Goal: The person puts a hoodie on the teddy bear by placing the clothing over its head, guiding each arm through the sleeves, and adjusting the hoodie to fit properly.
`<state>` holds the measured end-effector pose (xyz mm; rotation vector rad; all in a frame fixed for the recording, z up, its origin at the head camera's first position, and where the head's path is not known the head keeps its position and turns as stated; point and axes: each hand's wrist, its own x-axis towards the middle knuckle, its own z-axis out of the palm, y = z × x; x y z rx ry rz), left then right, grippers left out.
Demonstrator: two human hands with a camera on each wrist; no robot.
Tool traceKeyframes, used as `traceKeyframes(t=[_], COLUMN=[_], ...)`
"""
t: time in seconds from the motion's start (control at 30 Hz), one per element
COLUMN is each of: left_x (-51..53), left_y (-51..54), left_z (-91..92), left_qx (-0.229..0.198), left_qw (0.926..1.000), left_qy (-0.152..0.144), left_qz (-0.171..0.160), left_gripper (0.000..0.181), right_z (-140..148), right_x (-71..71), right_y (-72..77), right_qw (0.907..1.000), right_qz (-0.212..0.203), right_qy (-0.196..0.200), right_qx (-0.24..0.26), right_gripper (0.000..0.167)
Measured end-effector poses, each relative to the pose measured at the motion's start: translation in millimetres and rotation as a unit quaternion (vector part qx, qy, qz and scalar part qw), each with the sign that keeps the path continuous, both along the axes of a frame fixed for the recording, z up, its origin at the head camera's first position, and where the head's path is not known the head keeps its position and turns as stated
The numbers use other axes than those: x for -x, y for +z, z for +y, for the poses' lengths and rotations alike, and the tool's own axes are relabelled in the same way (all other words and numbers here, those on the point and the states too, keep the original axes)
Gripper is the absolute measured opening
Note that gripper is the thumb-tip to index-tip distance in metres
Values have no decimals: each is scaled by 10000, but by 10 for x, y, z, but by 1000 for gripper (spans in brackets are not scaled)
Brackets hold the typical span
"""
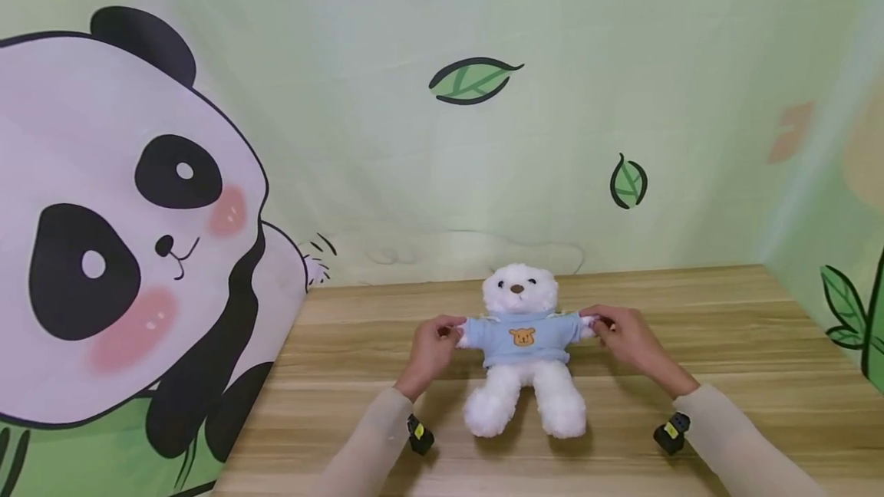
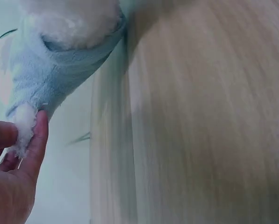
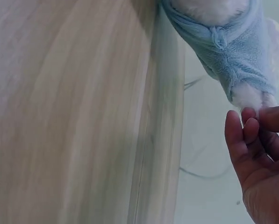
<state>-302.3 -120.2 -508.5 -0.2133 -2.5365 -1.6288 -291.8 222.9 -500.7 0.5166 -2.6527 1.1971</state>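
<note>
A white teddy bear (image 1: 528,382) in a light blue shirt (image 1: 493,340) faces the head camera, its arms stretched out sideways and its legs toward the person. An orange bear's face is printed on the shirt's chest. My left hand (image 1: 431,347) pinches the paw at the picture's left; in the left wrist view the white paw (image 2: 25,123) sits between thumb and fingers. On the other side my right hand (image 1: 628,332) pinches the opposite paw, whose white fur (image 3: 246,95) shows at the fingertips in the right wrist view.
Under the bear is a wood-grain table (image 1: 345,351), its far edge against a pale green cloth backdrop (image 1: 552,159) with printed leaves. A large printed panda (image 1: 193,251) fills the left side. Each wrist carries a small black camera (image 1: 671,434).
</note>
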Motion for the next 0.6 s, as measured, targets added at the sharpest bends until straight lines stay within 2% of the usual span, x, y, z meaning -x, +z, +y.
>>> traceKeyframes(t=[0.17, 0.3, 0.37, 0.47, 0.53, 0.6], left_x=[29, 36, 33, 10, -16, -56], left_y=[-19, -72, -90, -67, -14, 69], left_z=[-28, -34, -34, -30, -19, 8], left_qx=[-459, -796, -799, -175, 411, 931], left_qw=[9983, 9950, 9943, 9987, 9991, 9940], left_qy=[106, -25, -142, -166, -86, 57], left_qz=[-331, -597, -686, -448, -5, 576], left_gripper=[16, 22, 23, 23, 24, 25], right_z=[-12, -64, -92, -114, -127, -153], right_x=[15, 44, 51, 36, 5, -35], right_y=[-9, -63, -83, -86, -58, -15], right_qw=[9999, 9997, 9996, 9988, 9971, 9944], right_qz=[-29, -237, -255, -83, 160, 511], right_qy=[-75, -101, -114, -354, -617, -816], right_qx=[120, 12, -86, -334, -425, -425], right_gripper=[22, 21, 22, 28, 33, 34])
